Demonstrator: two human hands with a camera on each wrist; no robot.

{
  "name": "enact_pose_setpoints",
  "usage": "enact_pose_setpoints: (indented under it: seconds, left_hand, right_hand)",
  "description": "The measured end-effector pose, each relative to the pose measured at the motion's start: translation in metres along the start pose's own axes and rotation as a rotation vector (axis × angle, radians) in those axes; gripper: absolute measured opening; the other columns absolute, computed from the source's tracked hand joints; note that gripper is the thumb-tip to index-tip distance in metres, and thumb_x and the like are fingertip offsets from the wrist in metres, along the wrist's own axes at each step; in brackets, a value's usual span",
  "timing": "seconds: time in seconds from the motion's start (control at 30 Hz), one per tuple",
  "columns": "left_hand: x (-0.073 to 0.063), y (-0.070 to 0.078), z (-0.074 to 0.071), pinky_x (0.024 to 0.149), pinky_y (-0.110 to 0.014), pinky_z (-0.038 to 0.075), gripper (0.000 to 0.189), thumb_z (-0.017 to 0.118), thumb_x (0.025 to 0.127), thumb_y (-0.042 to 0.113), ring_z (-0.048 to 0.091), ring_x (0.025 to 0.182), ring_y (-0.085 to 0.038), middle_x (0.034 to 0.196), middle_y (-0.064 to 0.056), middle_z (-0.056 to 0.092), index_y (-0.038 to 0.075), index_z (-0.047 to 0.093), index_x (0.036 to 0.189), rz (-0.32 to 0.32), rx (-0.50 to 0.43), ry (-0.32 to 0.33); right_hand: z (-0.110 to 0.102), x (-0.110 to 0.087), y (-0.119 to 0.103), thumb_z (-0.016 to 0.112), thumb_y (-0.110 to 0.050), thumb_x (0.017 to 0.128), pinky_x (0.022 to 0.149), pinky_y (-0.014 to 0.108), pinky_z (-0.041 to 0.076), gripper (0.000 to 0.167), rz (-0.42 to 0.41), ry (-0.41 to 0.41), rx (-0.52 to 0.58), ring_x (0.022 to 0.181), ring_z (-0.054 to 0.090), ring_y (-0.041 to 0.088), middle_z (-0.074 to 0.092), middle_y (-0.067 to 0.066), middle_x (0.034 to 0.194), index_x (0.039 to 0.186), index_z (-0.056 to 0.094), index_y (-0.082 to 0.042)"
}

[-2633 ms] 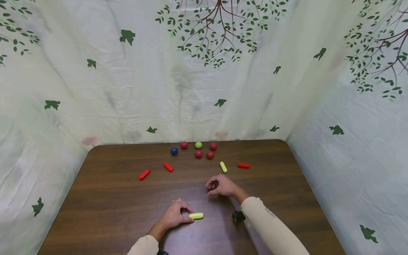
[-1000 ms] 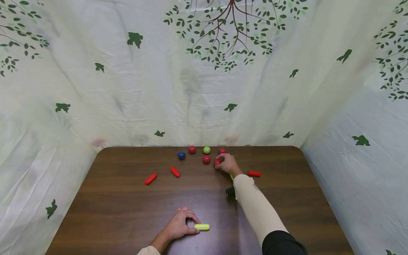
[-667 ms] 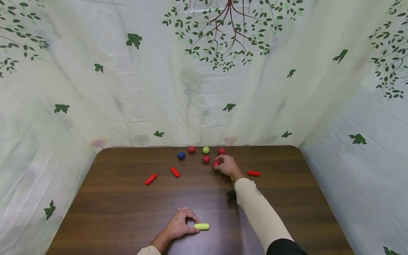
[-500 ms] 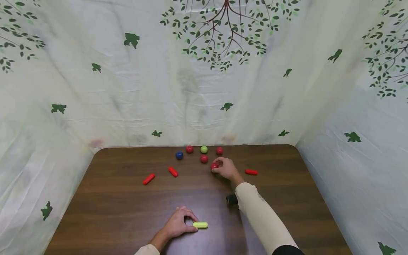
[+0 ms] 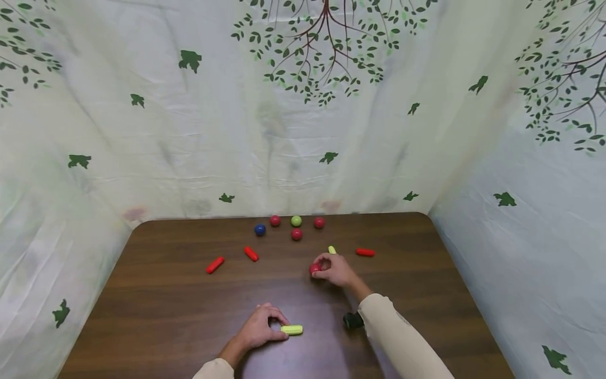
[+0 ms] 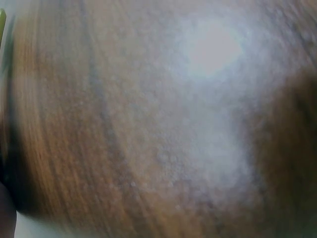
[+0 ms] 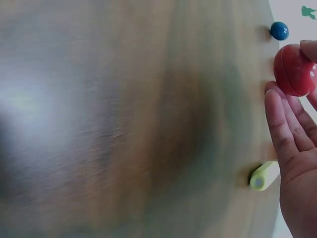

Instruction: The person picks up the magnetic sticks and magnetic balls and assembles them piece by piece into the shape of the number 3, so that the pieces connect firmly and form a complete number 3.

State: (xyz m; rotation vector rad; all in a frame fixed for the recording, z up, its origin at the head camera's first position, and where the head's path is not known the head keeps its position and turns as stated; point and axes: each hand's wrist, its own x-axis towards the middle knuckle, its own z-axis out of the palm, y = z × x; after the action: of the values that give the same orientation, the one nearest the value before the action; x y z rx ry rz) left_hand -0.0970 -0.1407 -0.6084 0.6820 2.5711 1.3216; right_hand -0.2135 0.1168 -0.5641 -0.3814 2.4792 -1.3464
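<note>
In the head view, my right hand (image 5: pixel 335 271) pinches a shiny red ball (image 5: pixel 314 269) between thumb and fingers, over the middle of the table. The right wrist view shows a seam round that red ball (image 7: pixel 293 70), with the other fingers stretched out below it. Nearer the front, my left hand (image 5: pixel 260 326) grips one end of a short yellow-green stick (image 5: pixel 292 330) between thumb and fingers. The left wrist view has mostly blurred tabletop, with a bit of a finger or thumb (image 6: pixel 7 213) at its left edge.
At the back of the brown table (image 5: pixel 180 300) stand a blue ball (image 5: pixel 260 230), a green ball (image 5: pixel 296 221) and three red balls (image 5: pixel 296 234). Three red sticks (image 5: pixel 215 265) lie in front and beside them. Another yellow-green stick (image 5: pixel 332 250) is partly behind my right hand.
My right hand, holding nothing at first, reached to the back, took the front right red ball and brought it nearer. My left hand keeps the yellow-green stick in place.
</note>
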Motion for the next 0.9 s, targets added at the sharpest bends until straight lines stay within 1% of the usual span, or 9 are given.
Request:
enact_pose_setpoints:
  seconds: [0.13,0.23,0.33,0.4,0.53,0.63,0.7,0.8,0.9]
  left_hand:
    - [0.0,0.0,0.0,0.078,-0.031,0.029,0.019,0.088,0.065,0.023,0.047,0.079,-0.002,0.079,0.02,0.065,0.023,0.076,0.08,0.0,0.0,-0.002]
    - [0.001,-0.001,0.0,0.078,-0.031,0.028,0.019,0.088,0.065,0.022,0.046,0.078,-0.001,0.078,0.022,0.065,0.023,0.076,0.08,0.0,-0.004,-0.004]
    - [0.0,-0.003,0.001,0.078,-0.031,0.028,0.019,0.088,0.065,0.023,0.046,0.078,-0.001,0.078,0.023,0.064,0.024,0.076,0.079,0.005,0.002,0.001]
    - [0.0,-0.004,0.001,0.078,-0.03,0.028,0.019,0.088,0.065,0.023,0.046,0.078,-0.001,0.078,0.022,0.065,0.024,0.076,0.079,0.012,0.004,0.006]
    - [0.001,-0.006,0.002,0.074,-0.028,0.028,0.019,0.088,0.065,0.024,0.046,0.076,-0.002,0.078,0.02,0.065,0.024,0.076,0.079,0.025,0.012,0.018]
    - [0.002,-0.007,0.002,0.073,-0.026,0.028,0.019,0.088,0.065,0.025,0.046,0.075,-0.001,0.078,0.019,0.065,0.024,0.076,0.079,0.033,0.019,0.026]
    - [0.002,-0.007,0.002,0.072,-0.026,0.028,0.019,0.088,0.065,0.025,0.046,0.075,-0.001,0.077,0.02,0.065,0.024,0.076,0.079,0.033,0.019,0.03]
    - [0.003,-0.007,0.002,0.072,-0.026,0.028,0.019,0.088,0.065,0.026,0.045,0.075,-0.001,0.077,0.02,0.065,0.025,0.076,0.079,0.031,0.019,0.031]
    - [0.003,-0.008,0.003,0.072,-0.026,0.027,0.019,0.088,0.065,0.026,0.045,0.075,-0.001,0.077,0.02,0.064,0.025,0.076,0.079,0.021,0.02,0.026]
  right_hand:
    - [0.0,-0.013,0.004,0.08,-0.013,0.078,0.064,0.028,0.049,0.027,0.007,-0.038,0.054,0.075,0.059,0.013,0.064,0.002,0.085,0.099,0.064,-0.005]
    - [0.0,-0.022,0.006,0.079,-0.011,0.079,0.069,0.026,0.05,0.027,-0.014,-0.075,0.082,0.078,0.06,0.014,0.065,0.004,0.089,0.101,0.065,-0.003]
    - [0.0,-0.03,0.009,0.077,-0.009,0.079,0.07,0.024,0.05,0.027,-0.034,-0.126,0.097,0.078,0.06,0.013,0.064,0.004,0.092,0.102,0.066,-0.002]
    - [-0.001,-0.034,0.009,0.077,-0.009,0.079,0.068,0.023,0.049,0.026,-0.038,-0.168,0.095,0.076,0.059,0.012,0.064,0.003,0.091,0.102,0.068,-0.002]
    - [-0.001,-0.04,0.01,0.076,-0.011,0.081,0.063,0.025,0.05,0.021,-0.02,-0.259,0.076,0.072,0.058,0.011,0.064,-0.001,0.086,0.1,0.069,-0.006]
    - [-0.001,-0.043,0.009,0.077,-0.01,0.08,0.062,0.029,0.052,0.019,-0.012,-0.318,0.079,0.069,0.059,0.011,0.065,-0.001,0.082,0.098,0.069,-0.008]
    - [0.0,-0.044,0.009,0.077,-0.008,0.08,0.063,0.03,0.053,0.019,-0.012,-0.356,0.091,0.068,0.06,0.011,0.066,0.0,0.081,0.097,0.069,-0.006]
    - [0.002,-0.045,0.009,0.076,-0.006,0.079,0.064,0.027,0.052,0.019,-0.005,-0.393,0.087,0.069,0.061,0.01,0.066,-0.001,0.08,0.095,0.067,-0.006]
    - [0.005,-0.047,0.01,0.077,-0.005,0.078,0.065,0.023,0.05,0.02,0.0,-0.407,0.066,0.072,0.06,0.009,0.065,-0.002,0.081,0.095,0.066,-0.006]
